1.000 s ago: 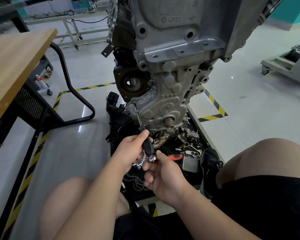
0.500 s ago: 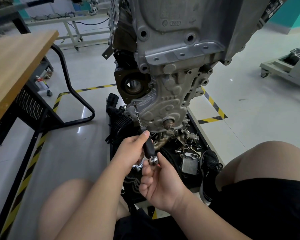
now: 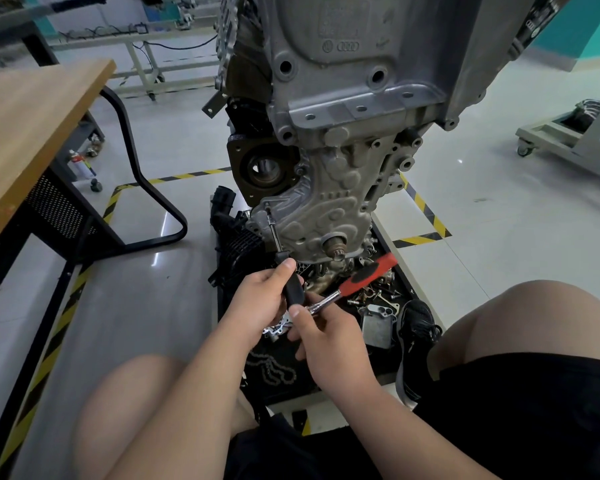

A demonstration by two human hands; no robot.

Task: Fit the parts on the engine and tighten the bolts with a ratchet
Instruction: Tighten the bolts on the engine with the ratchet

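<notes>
1. The engine [image 3: 343, 140] hangs in the middle of the scene, its grey cast cover facing the person.
2. The left hand [image 3: 257, 303] grips the black handle [image 3: 293, 289] of a driver, fingers curled round it and the thumb lying up near its top.
3. The driver's thin steel shaft [image 3: 273, 233] rises from that handle to a bolt [image 3: 266, 205] on the lower left edge of the engine cover.
4. The right hand [image 3: 329, 337] pinches the ratchet [image 3: 361, 277] by its bright metal neck, right at the near end of the black handle. Whether the ratchet head is seated on the handle cannot be told.
5. The ratchet's red and black grip points up and to the right, above a black tray [image 3: 291, 389] of loose metal parts on the floor below the engine.
6. A chain [image 3: 274, 368] lies in the near part of the tray, and a black shoe [image 3: 416, 327] stands just right of it.
7. A wooden surface [image 3: 32, 126] stands at the left; a wheeled cart [image 3: 568, 136] is well apart at the far right.
</notes>
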